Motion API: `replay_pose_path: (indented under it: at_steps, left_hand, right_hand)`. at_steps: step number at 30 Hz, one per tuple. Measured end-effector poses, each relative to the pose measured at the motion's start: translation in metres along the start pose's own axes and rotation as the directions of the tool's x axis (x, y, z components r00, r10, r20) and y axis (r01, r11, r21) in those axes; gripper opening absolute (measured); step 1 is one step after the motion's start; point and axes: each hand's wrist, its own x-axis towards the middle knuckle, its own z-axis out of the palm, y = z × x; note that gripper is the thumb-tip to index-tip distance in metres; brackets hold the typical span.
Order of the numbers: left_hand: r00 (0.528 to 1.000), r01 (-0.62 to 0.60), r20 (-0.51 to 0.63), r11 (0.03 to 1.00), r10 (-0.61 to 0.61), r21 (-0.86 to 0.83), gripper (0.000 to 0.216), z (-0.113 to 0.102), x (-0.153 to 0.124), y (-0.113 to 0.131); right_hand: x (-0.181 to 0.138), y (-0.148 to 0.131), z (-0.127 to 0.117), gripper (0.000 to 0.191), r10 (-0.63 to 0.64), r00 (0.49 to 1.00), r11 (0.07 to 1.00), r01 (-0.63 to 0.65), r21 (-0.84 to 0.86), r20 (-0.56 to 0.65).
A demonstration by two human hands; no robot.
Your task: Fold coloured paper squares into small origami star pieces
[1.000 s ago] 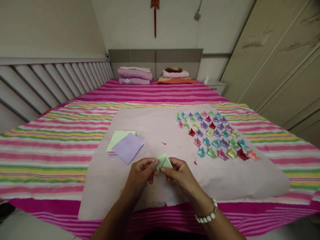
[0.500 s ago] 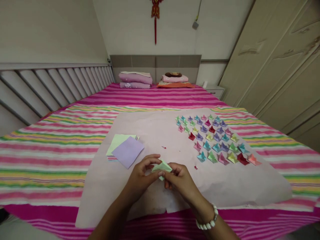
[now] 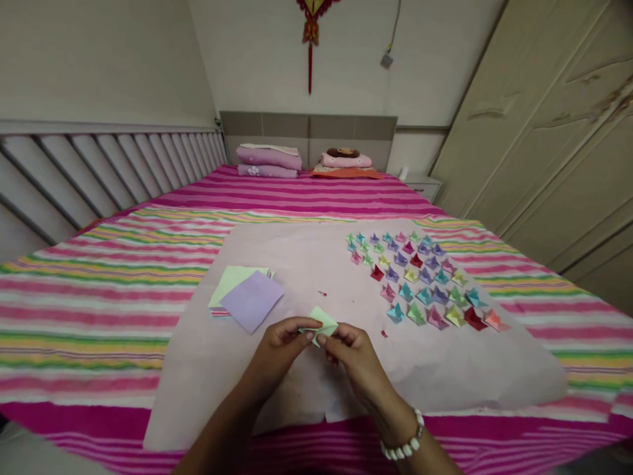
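Reading from left to right, with the held paper as clock centre, a stack of paper sheets (image 3: pixel 232 280) lay at ten o'clock. A purple sheet (image 3: pixel 253 302) rested askew on top of it, partly covering the stack. The left hand (image 3: pixel 283 347), between eight and nine o'clock, had thumb and index finger drawn close together, pinching the left side of the green paper (image 3: pixel 327 318). Whether that index finger lay over the fold or inside it could not be told.

The green paper, a small folded piece, was at the centre, held up between both hands above a large pale sheet (image 3: pixel 208 379). One red scrap (image 3: pixel 322 293) lay at twelve o'clock, apart from the hands. The right hand (image 3: pixel 353 351), at four o'clock, had its thumb against the near face and its fingers behind, gripping the right side with only the paper between.

In judgement, sound handling required light, even pressure, matched edges before any crease was pressed, and one hand steadying while the other shaped the layers; pulling both ways risked a tear. A second red scrap (image 3: pixel 384 334) lay at three o'clock, and rows of folded paper pieces (image 3: pixel 426 276) at two.
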Motion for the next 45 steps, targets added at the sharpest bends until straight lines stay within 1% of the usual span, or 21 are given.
replay_pose_path:
  at_steps: [4, 6, 8, 12, 14, 16, 18, 22, 27, 32, 36, 40, 43, 44, 45]
  left_hand:
    - [0.998, 0.022, 0.054, 0.998, -0.025, 0.051, 0.019, -0.004, -0.006, 0.003]
    - [0.997, 0.009, 0.08, 0.996, -0.016, 0.085, 0.02, -0.004, -0.008, 0.006]
    - [0.997, -0.018, 0.079, 0.993, 0.008, 0.119, 0.02, -0.001, -0.009, 0.01]
    - [0.999, -0.045, -0.014, 0.995, 0.047, 0.094, 0.011, 0.009, -0.008, 0.013]
    - [0.997, -0.039, -0.064, 0.996, 0.044, 0.076, 0.008, 0.012, -0.008, 0.013]
    - [0.995, -0.041, -0.082, 0.995, 0.048, 0.094, 0.008, 0.013, -0.008, 0.012]
    - [0.994, -0.071, -0.076, 0.989, 0.081, 0.13, 0.009, 0.013, -0.01, 0.012]
    - [0.981, -0.148, -0.098, 0.972, 0.168, 0.181, 0.017, 0.009, -0.011, 0.009]
    - [0.987, -0.101, -0.11, 0.98, 0.12, 0.169, 0.016, 0.004, -0.013, 0.007]
    - [0.982, -0.13, -0.091, 0.946, 0.164, 0.298, 0.024, 0.005, -0.014, 0.012]
    - [0.979, -0.147, -0.083, 0.922, 0.188, 0.359, 0.019, 0.007, -0.013, 0.012]
    - [0.975, -0.165, -0.07, 0.897, 0.211, 0.409, 0.009, 0.006, -0.012, 0.01]
    - [0.976, -0.179, -0.044, 0.903, 0.212, 0.391, 0.006, 0.005, -0.014, 0.013]
    - [0.981, -0.169, -0.024, 0.911, 0.192, 0.376, 0.007, 0.006, -0.014, 0.015]
    - [0.987, -0.15, -0.003, 0.919, 0.162, 0.365, 0.009, 0.006, -0.015, 0.016]
  right_hand:
    - [-0.002, -0.002, 0.0, 0.014, 0.026, 1.0, 0.998, -0.026, 0.065, 0.01]
    - [-0.002, -0.003, 0.0, 0.011, 0.023, 0.999, 0.996, -0.025, 0.08, 0.022]
    - [-0.003, -0.005, 0.0, 0.008, 0.02, 0.999, 0.996, -0.023, 0.084, 0.038]
    - [-0.005, -0.008, 0.0, 0.013, 0.021, 0.996, 0.994, -0.03, 0.106, 0.088]
    - [-0.007, -0.008, -0.001, 0.021, 0.006, 0.992, 0.992, -0.022, 0.12, 0.127]
    - [-0.007, -0.008, -0.002, 0.03, -0.019, 0.989, 0.995, 0.004, 0.104, 0.145]
    - [-0.006, -0.007, -0.003, 0.03, -0.05, 0.991, 0.998, 0.044, 0.049, 0.123]
    - [-0.003, -0.007, -0.005, 0.022, -0.086, 0.995, 0.996, 0.088, -0.027, 0.059]
    - [-0.004, -0.01, -0.004, 0.023, -0.084, 0.996, 0.996, 0.084, -0.009, 0.023]
    - [-0.006, -0.011, -0.004, 0.024, -0.075, 0.997, 0.997, 0.075, 0.031, -0.004]
    - [-0.007, -0.013, -0.004, 0.026, -0.086, 0.996, 0.996, 0.086, 0.017, -0.016]
    - [-0.007, -0.016, -0.004, 0.03, -0.142, 0.99, 0.989, 0.142, 0.028, -0.017]
    - [-0.006, -0.016, -0.006, 0.041, -0.19, 0.982, 0.982, 0.19, -0.012, -0.001]
    - [-0.006, -0.016, -0.007, 0.039, -0.216, 0.976, 0.975, 0.217, -0.051, 0.016]
    - [-0.006, -0.016, -0.008, 0.031, -0.245, 0.969, 0.965, 0.247, -0.09, 0.035]
